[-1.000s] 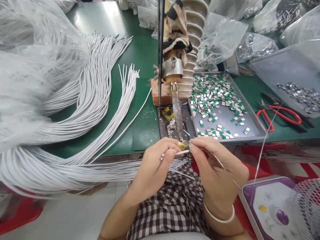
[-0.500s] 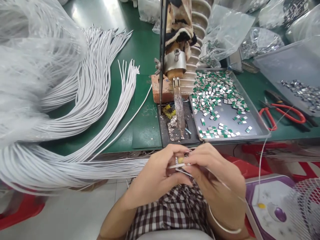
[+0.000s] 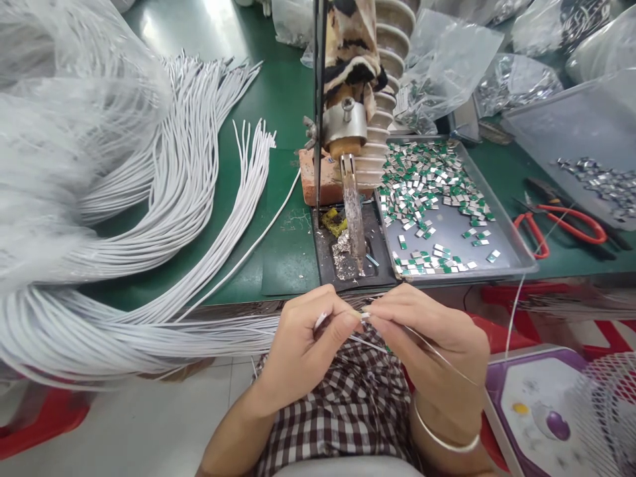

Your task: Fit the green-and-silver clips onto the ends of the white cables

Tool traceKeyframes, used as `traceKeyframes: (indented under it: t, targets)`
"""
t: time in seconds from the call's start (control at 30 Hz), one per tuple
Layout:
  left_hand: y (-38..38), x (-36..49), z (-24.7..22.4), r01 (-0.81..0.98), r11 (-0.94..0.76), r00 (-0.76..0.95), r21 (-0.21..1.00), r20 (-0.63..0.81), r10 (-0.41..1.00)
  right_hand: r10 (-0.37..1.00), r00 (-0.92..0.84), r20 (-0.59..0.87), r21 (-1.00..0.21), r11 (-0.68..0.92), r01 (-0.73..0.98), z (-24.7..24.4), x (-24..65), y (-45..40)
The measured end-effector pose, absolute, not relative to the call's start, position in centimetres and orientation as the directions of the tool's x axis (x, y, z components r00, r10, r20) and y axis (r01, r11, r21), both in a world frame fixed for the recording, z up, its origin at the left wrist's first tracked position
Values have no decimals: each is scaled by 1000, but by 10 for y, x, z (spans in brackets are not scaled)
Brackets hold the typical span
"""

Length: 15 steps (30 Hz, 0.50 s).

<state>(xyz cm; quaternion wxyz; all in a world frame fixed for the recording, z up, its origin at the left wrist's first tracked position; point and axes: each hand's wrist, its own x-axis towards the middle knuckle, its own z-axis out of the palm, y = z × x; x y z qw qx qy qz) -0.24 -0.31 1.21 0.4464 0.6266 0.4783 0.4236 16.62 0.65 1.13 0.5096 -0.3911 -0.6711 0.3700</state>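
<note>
My left hand is closed, thumb and index finger pinched at the end of a small pale piece, with a short white wire end showing above its curled fingers. Facing it, my right hand pinches the other side of that piece, and a thin solder-like wire runs across its palm side. Just beyond both hands, a soldering iron points down over a dark tray with solder bits. White cables stretch from the left to behind my left hand.
A metal tray of small green-and-silver boards stands right of the iron. Red-handled pliers lie farther right. A brick sits behind the dark tray. Bundled white cables cover the left of the green table. A purple-and-white appliance is at lower right.
My hands have drawn together at the fingertips, and my left thumb and index finger have closed on the small piece. The yellowish spot between the fingers is no longer plain to see.
</note>
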Motion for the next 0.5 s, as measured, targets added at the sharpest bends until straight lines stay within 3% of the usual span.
traceKeyframes:
  t: [0.13,0.33,0.43,0.5]
  targets:
    - [-1,-5,11,242,-216,174,946,177,969,935,-218,280,-940,313,137,14,168,9]
    - [2,-3,4,216,-310,150,926,282,948,948,-293,125,-931,214,296,28,169,15]
    - [3,-4,-1,187,-316,100,930,302,948,949,-272,161,-888,259,381,26,182,26]
    - [4,-5,-4,185,-272,66,944,264,962,961,-102,257,-750,265,607,22,198,40]
